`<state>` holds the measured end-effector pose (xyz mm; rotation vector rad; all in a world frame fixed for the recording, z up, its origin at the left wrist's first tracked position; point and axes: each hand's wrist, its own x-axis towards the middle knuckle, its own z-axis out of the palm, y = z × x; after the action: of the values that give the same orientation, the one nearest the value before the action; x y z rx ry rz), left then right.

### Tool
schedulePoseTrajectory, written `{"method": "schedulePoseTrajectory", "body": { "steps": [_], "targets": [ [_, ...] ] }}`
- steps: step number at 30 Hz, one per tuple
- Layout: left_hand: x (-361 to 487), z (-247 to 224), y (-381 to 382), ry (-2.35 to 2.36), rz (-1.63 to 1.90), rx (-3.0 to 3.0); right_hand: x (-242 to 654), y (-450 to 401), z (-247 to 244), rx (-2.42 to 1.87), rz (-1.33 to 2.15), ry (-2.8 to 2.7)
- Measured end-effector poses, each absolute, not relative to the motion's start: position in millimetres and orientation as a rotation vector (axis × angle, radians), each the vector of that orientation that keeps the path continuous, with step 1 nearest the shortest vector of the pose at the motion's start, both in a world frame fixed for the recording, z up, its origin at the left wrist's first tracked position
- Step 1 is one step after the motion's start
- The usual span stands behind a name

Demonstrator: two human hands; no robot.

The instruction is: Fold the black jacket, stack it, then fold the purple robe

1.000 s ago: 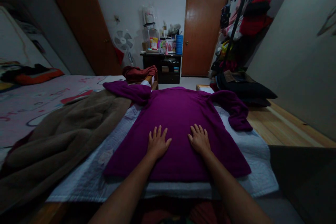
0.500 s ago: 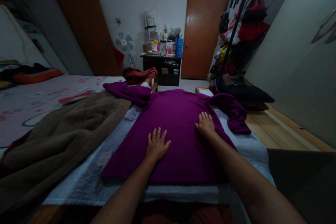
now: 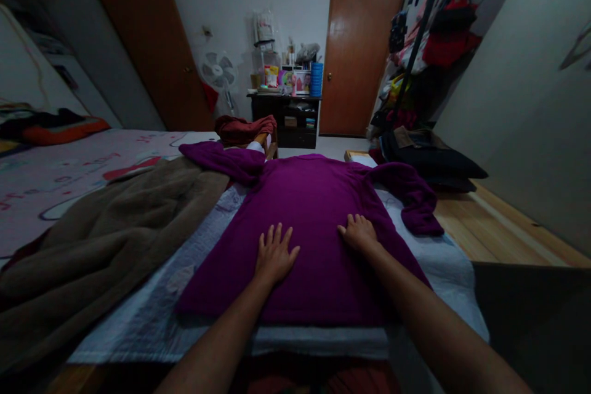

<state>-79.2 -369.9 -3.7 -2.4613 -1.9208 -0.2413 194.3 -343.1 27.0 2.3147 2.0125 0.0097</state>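
A purple long-sleeved top [image 3: 314, 197] lies spread out on a pale cloth [image 3: 152, 320], its neck end away from me and its hem near me. My left hand [image 3: 276, 253] rests flat on the lower middle of the top, fingers spread. To the right, my right hand [image 3: 359, 233] lies on the top, palm down, with its thumb pointing left and its fingers a little apart. Neither hand holds anything. One sleeve stretches out to the left; the other bends down at the right.
A brown fleecy garment [image 3: 115, 228] lies at the left on a pink printed sheet [image 3: 92, 157]. Dark folded items [image 3: 429, 157] sit on a wooden board [image 3: 489, 221] at the right. Behind stand a fan [image 3: 219, 71] and a dark cabinet [image 3: 263, 112].
My right hand has moved toward me and slightly left over the purple top, its fingers less stretched. My left hand has stayed in nearly the same place.
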Motion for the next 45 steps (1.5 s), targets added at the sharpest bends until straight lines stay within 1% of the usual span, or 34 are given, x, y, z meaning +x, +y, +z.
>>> {"method": "schedulePoseTrajectory", "body": {
  "steps": [6, 11, 17, 22, 45],
  "targets": [
    [-78.7, -2.2, -370.5, -1.928, -0.229, -2.448, 190.0, -355.2, 11.2, 2.468, -0.031, 1.972],
    [-79.3, -4.3, -369.6, -1.918, -0.25, -2.452, 184.5, -368.3, 15.1, 2.458, -0.097, 1.988],
    [-79.2, -4.2, -369.4, -1.923, -0.246, -2.454, 168.2, -412.4, 10.7, 2.415, -0.091, 2.073],
    [-77.9, -1.7, -370.9, -1.94, -0.219, -2.443, 158.0, -435.1, 5.2, 2.435, 0.055, 2.161],
    [-79.5, 0.7, -372.0, -1.978, -0.275, -2.471, 156.7, -435.2, 0.7, 2.501, 0.136, 2.172]
  ]
}}
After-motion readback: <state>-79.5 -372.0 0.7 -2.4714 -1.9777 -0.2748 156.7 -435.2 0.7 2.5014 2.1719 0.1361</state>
